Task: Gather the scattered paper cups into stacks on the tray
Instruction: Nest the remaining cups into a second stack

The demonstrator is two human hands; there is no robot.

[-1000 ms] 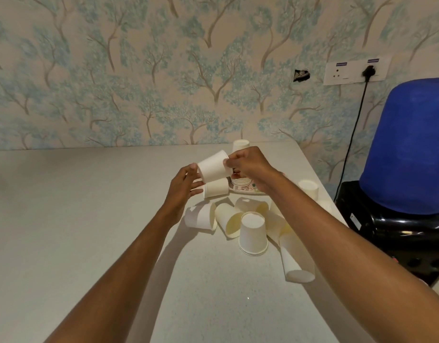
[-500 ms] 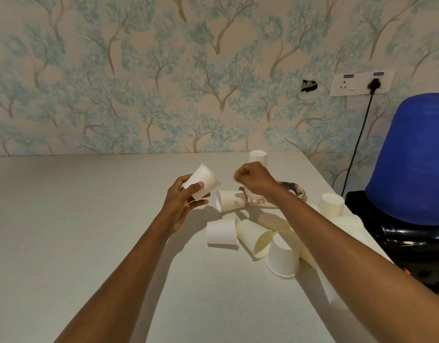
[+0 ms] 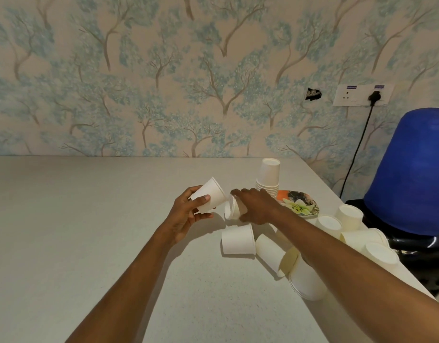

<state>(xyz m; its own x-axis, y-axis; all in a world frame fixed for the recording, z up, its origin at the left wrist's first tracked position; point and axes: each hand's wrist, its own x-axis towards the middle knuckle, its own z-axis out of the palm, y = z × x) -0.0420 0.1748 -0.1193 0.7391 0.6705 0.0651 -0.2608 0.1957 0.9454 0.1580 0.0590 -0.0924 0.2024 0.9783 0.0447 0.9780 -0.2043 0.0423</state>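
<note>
Left hand (image 3: 186, 215) at frame centre, fingers wrapped round a cup (image 3: 209, 195), tilted, mouth up-right. Right hand (image 3: 256, 206) just right of it, fingers curled over a lying cup (image 3: 232, 211) on the table (image 3: 77, 231). Stack (image 3: 269, 178) on tray (image 3: 301, 206), right of centre. Loose cups (image 3: 238, 240) scattered lower right.

Matt white paper cups (image 3: 237, 240) lie on a smooth, finely speckled matt bench (image 3: 65, 231); the floral tray (image 3: 303, 205) at two o'clock looks glossy.
</note>
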